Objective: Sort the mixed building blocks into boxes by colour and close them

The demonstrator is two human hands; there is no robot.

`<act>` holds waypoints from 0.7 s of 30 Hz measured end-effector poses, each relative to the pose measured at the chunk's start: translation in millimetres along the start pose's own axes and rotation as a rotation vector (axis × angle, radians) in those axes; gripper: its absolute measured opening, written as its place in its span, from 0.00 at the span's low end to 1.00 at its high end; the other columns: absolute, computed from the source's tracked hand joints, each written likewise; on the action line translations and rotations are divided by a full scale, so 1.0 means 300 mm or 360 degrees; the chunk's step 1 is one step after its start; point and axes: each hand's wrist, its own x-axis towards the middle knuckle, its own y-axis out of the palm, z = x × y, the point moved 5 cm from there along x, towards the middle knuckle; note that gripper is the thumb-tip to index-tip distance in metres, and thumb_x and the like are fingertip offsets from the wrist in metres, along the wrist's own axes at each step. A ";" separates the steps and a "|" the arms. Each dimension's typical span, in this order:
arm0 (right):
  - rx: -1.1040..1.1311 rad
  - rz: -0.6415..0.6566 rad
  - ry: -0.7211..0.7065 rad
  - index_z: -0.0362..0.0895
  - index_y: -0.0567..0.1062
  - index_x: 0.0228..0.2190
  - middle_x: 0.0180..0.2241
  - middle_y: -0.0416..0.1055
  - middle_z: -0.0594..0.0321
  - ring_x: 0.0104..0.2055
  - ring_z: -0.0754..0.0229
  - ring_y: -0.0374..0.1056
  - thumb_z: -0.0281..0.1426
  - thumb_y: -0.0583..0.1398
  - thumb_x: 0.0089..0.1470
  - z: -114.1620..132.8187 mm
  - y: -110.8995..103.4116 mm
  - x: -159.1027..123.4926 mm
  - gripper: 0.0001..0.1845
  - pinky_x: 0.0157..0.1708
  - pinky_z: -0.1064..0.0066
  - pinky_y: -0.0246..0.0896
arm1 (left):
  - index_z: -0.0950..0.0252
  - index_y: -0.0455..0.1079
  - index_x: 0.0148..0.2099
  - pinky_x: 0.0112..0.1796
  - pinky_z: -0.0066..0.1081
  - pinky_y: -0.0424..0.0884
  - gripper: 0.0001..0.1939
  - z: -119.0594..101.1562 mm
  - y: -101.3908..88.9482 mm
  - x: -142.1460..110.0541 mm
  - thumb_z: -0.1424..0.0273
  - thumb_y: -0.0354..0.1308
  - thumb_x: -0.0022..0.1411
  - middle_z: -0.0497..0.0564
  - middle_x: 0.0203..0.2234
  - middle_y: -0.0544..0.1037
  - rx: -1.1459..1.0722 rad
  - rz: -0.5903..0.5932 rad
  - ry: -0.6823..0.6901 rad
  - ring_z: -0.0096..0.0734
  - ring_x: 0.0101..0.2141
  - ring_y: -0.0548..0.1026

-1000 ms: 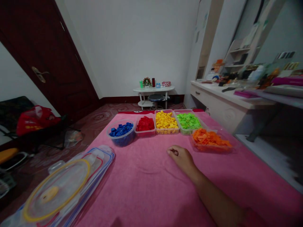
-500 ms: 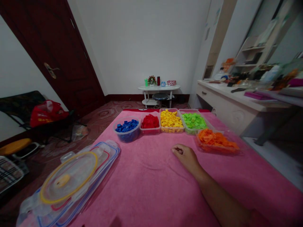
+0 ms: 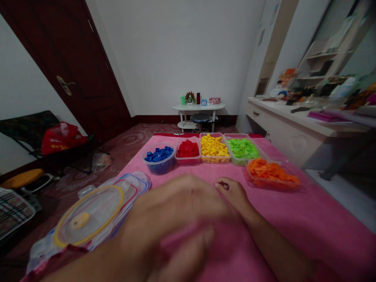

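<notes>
My left hand [image 3: 182, 207] is large and blurred, close to the camera above the pink cloth [image 3: 252, 250]. Its thumb stands apart from the fingers, with only cloth showing in the gap. My right hand [image 3: 233, 192] rests on the cloth in a loose fist, a small dark hollow at its curled fingers and no object visible in it. Nearest to it is a clear box of orange pieces [image 3: 272, 174]. Behind the hands stand a round tub of blue pieces [image 3: 159, 158] and boxes of red pieces [image 3: 188, 149], yellow pieces [image 3: 215, 147] and green pieces [image 3: 243, 149].
Clear lids [image 3: 91, 213], the top one round with a yellow ring, lie stacked at the table's left edge. A cluttered white dresser [image 3: 293, 117] stands on the right. At the left are a red bag [image 3: 63, 139] on a chair and a yellow-topped stool [image 3: 23, 178].
My left hand has come into view from the lower left and now reaches across in front. My right hand keeps its place on the cloth. The view has shifted slightly.
</notes>
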 end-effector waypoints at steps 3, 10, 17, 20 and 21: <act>-0.0008 -0.0003 0.0005 0.44 0.76 0.30 0.30 0.75 0.61 0.33 0.59 0.70 0.34 0.56 0.51 -0.006 0.001 0.003 0.10 0.33 0.71 0.61 | 0.54 0.66 0.57 0.46 0.43 0.70 0.21 -0.045 -0.166 0.593 0.63 0.52 0.61 0.53 0.44 0.75 0.0444 0.0072 0.0006 0.42 0.46 0.71; -0.0044 0.0010 0.0010 0.45 0.76 0.29 0.29 0.75 0.62 0.31 0.60 0.69 0.35 0.55 0.52 -0.011 0.003 0.006 0.10 0.30 0.73 0.60 | 0.65 0.76 0.38 0.38 0.39 0.68 0.10 0.154 -0.195 0.882 0.67 0.56 0.57 0.59 0.36 0.77 0.1241 0.0585 -0.0355 0.48 0.41 0.74; -0.0046 0.0003 0.0018 0.45 0.75 0.29 0.28 0.74 0.63 0.31 0.60 0.69 0.35 0.55 0.52 -0.009 0.001 0.005 0.10 0.31 0.72 0.60 | 0.63 0.76 0.37 0.35 0.33 0.67 0.12 0.220 -0.158 0.888 0.66 0.52 0.60 0.57 0.37 0.78 0.1155 0.0638 -0.0275 0.43 0.40 0.75; -0.0048 0.0010 0.0022 0.45 0.75 0.29 0.28 0.74 0.63 0.31 0.60 0.69 0.35 0.55 0.52 -0.008 0.003 0.006 0.10 0.31 0.73 0.60 | 0.60 0.76 0.37 0.34 0.31 0.67 0.11 0.243 -0.170 0.901 0.65 0.52 0.60 0.55 0.38 0.78 0.1126 0.0630 -0.0318 0.42 0.40 0.75; -0.0053 0.0007 0.0023 0.45 0.75 0.29 0.28 0.74 0.63 0.31 0.60 0.69 0.35 0.55 0.52 -0.008 0.002 0.006 0.10 0.31 0.73 0.60 | 0.60 0.76 0.38 0.35 0.31 0.67 0.11 0.252 -0.174 0.901 0.65 0.52 0.60 0.54 0.38 0.78 0.1126 0.0609 -0.0334 0.43 0.41 0.75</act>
